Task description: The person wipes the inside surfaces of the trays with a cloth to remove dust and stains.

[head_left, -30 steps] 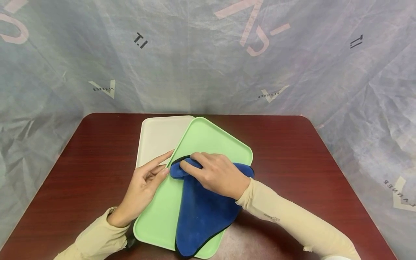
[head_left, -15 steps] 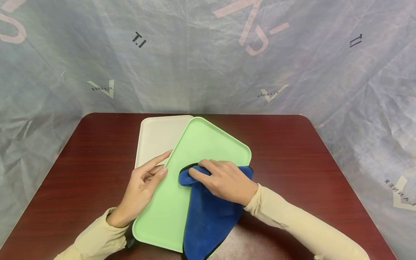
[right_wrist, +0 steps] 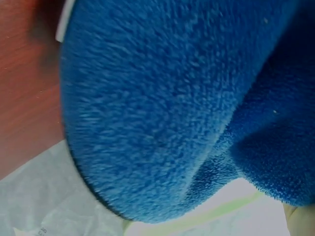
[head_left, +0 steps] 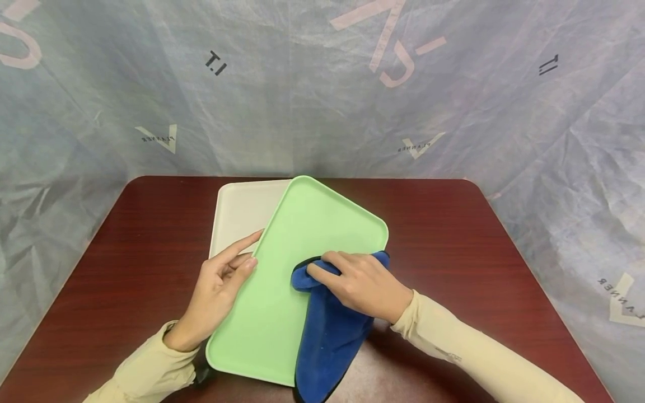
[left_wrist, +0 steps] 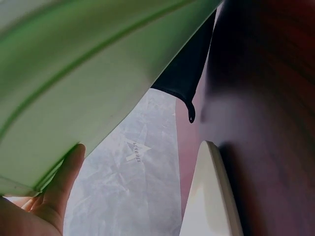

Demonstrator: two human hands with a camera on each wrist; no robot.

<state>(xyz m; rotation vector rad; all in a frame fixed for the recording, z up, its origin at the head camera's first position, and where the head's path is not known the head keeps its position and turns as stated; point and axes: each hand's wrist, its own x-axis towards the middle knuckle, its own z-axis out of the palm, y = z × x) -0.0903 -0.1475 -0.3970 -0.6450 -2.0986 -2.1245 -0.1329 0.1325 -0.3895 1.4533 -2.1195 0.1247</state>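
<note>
My left hand [head_left: 214,291] holds a light green rectangular tray [head_left: 262,319] by its left rim, thumb on the upper side and fingers around the edge. The tray is raised off the table at a tilt; its underside [left_wrist: 93,98] faces the left wrist camera. A blue plush cloth [head_left: 327,347] with black edging is bunched in my right hand [head_left: 360,282], against the tray's right half. Part of the cloth hangs past the tray's near edge. In the right wrist view the cloth [right_wrist: 147,108] fills most of the picture and hides the right fingers.
A white tray [head_left: 247,215] lies on the dark red table [head_left: 443,235], partly covered by the green one. Its edge [left_wrist: 209,191] shows below the green tray in the left wrist view. Grey printed sheeting [head_left: 292,101] hangs behind and beside the table.
The right hand has slid the cloth rightward and slightly toward the person across the green tray. The tray's far end has risen a little; the left hand has kept its hold.
</note>
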